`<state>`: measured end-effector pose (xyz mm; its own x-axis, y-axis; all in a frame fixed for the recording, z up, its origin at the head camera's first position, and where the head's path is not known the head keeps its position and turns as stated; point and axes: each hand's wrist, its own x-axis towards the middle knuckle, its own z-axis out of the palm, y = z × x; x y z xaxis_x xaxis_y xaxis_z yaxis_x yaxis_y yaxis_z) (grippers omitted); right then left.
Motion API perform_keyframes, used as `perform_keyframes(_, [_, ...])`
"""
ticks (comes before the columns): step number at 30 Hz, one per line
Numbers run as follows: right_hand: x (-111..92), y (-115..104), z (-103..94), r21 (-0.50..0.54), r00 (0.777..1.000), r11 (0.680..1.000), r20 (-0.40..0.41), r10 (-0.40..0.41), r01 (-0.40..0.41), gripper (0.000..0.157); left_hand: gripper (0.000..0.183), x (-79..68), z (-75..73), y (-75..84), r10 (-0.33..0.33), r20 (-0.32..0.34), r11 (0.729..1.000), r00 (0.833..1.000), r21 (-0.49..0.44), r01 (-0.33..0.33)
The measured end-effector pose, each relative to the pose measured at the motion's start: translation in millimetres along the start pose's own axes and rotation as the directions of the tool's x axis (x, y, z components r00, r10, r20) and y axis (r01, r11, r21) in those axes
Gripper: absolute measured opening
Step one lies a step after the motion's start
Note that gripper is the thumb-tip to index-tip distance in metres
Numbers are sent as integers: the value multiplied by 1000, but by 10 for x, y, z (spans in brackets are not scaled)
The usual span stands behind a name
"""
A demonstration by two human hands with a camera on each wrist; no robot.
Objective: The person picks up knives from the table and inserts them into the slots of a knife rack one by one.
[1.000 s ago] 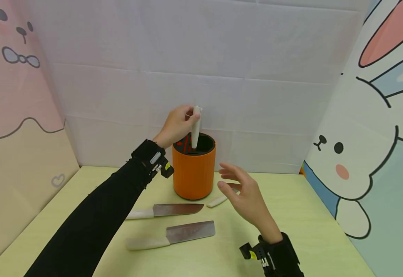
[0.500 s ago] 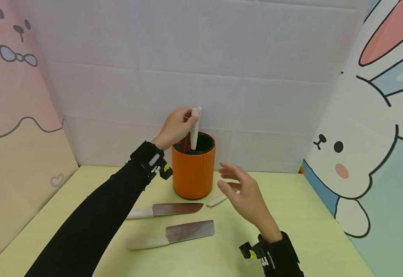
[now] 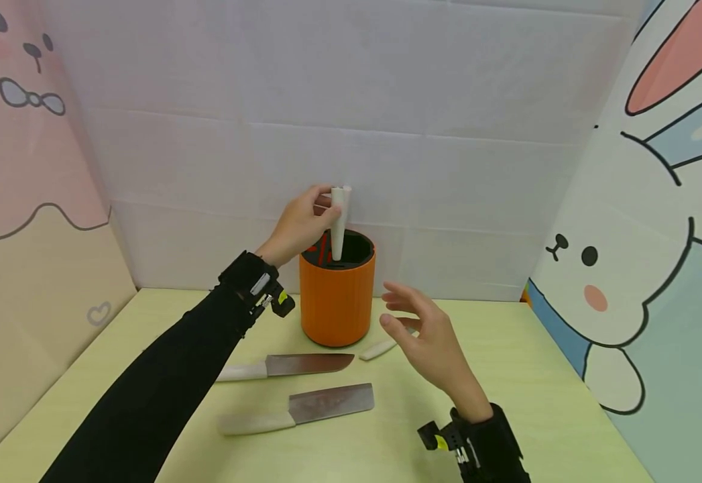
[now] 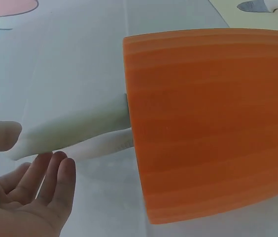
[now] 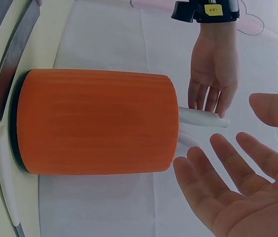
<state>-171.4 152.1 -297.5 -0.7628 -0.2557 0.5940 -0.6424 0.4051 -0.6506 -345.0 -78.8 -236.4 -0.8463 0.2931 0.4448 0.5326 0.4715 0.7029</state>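
Two white knife handles stand up from the orange knife holder (image 3: 336, 302); the nearer handle (image 3: 338, 228) partly covers the second handle (image 4: 97, 146). Their blades are hidden inside the holder. My left hand (image 3: 302, 225) is at the top of the nearer handle. In the left wrist view its fingers are loosely extended right beside that handle, and the thumb is spread from them near the handle's end. Lower down, my right hand (image 3: 423, 335) hovers with fingers spread, holding nothing. It partly covers a small white-handled knife (image 3: 378, 349) on the table.
A knife with a pointed blade (image 3: 310, 364) and a cleaver (image 3: 331, 404) lie on the pale table (image 3: 483, 376) in front of the holder, handles to the left. White cloth (image 3: 477, 201) hangs behind, and printed panels border both sides.
My left hand has loosened around the nearer handle and shifted slightly left. That handle has tilted a little left and stands in the holder. The right hand has stayed in place.
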Motion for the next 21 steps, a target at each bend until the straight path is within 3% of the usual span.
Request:
perform_keyframes(6, [4,-10,-45,-13,1000,1000,-5,14,-14,43,53,-138,-109,-80,46,-44,998,998,49,-43])
perform_keyframes(13, [18,2,-75,-26,1000,1000,-4,14,-14,43,50,-448,-241,-170,133,-109,988,985,97,-123])
perform_keyframes(17, [-2,150,-95,-33,1000,999,-5,8,-8,44,47,-636,-272,-210,179,-121,981,976,95,-168])
perform_keyframes(21, [-24,432,-110,-72,1000,997,4,3,-2,46,44,-830,-274,-246,212,-125,974,969,104,-199])
